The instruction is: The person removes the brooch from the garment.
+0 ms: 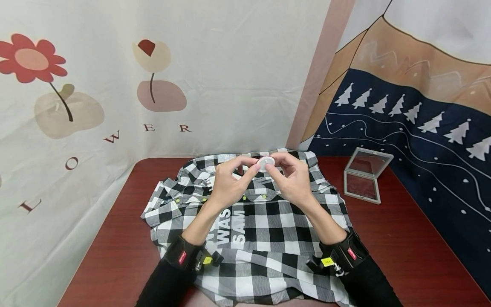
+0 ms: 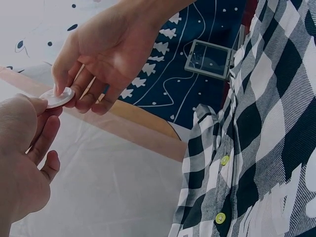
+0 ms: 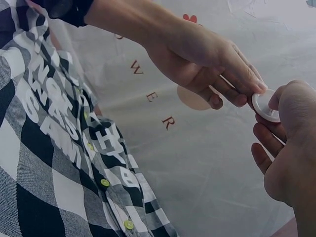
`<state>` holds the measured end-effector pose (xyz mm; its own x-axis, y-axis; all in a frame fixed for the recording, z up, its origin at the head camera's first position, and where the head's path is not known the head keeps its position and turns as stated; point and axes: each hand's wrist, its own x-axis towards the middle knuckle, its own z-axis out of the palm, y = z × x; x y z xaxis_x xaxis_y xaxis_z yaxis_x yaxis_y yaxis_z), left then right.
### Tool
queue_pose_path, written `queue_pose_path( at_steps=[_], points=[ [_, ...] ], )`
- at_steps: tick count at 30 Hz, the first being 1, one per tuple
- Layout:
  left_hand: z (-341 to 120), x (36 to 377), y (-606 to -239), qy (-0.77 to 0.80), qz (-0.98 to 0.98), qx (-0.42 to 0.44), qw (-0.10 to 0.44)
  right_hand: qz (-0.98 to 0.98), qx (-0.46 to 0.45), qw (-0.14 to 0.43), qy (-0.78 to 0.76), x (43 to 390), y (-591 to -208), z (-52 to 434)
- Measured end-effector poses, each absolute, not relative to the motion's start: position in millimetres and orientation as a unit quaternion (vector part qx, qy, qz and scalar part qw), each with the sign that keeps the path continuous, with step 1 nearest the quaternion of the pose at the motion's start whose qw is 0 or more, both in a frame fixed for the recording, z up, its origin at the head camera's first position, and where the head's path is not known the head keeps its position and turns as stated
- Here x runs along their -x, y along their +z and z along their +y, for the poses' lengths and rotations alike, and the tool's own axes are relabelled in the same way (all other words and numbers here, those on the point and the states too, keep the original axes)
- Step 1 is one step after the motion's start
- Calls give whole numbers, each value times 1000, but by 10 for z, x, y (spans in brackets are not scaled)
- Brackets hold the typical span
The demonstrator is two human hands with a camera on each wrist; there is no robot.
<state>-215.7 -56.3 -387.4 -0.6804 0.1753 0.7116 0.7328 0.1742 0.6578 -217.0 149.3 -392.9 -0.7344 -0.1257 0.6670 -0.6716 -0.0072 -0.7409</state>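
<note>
A small white round disc with a raised rim [image 1: 265, 163] is held up above a black-and-white checked shirt [image 1: 281, 219]. My left hand [image 1: 232, 181] pinches the disc's left edge between thumb and fingers. On the opposite edge, my right hand [image 1: 294, 179] grips it the same way, its thumb lying on the disc's face. The right wrist view shows the disc [image 3: 265, 107] tilted, with a recessed middle partly covered by the thumb. Spread over the table, the shirt has yellow-green buttons [image 2: 220, 217] and white printed letters [image 3: 54, 118].
An opened, hinged flat case with a pale frame and see-through panels [image 1: 368, 175] lies at the table's right side. The dark red table [image 1: 119, 243] extends around the shirt. Printed curtains [image 1: 238, 85] hang behind and to the right.
</note>
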Motion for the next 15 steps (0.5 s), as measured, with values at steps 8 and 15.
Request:
queue_pose_path(
  at_steps=[8, 15],
  points=[
    [-566, 2160, -3892, -555, -728, 317, 247, -679, -289, 218, 639, 2169, -3933, 1496],
    [-569, 2164, -3885, -558, -726, 317, 248, -678, -290, 221, 638, 2179, -3933, 1492]
  ],
)
